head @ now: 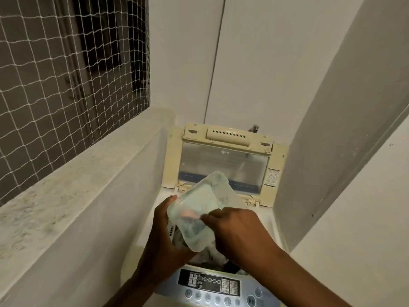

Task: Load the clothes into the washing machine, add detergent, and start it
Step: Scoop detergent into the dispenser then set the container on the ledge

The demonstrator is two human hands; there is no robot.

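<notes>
Clothes (207, 253) already lay in the drum of the top-loading washing machine (274, 231), glimpsed beneath the hands, so loading looked done; detergent was in hand, starting remained. A translucent plastic detergent container (197, 209) was held tilted over the opening, near the machine's left edge. The left hand (164, 235) gripped its lower side, fingers wrapped around it. The right hand (239, 231) reached in at its mouth, fingertips pinched narrowly on something pinkish, perhaps a scoop; I could not tell. The lid (223, 165) stood upright at the back edge, the control panel (212, 286) at the front edge, untouched
</notes>
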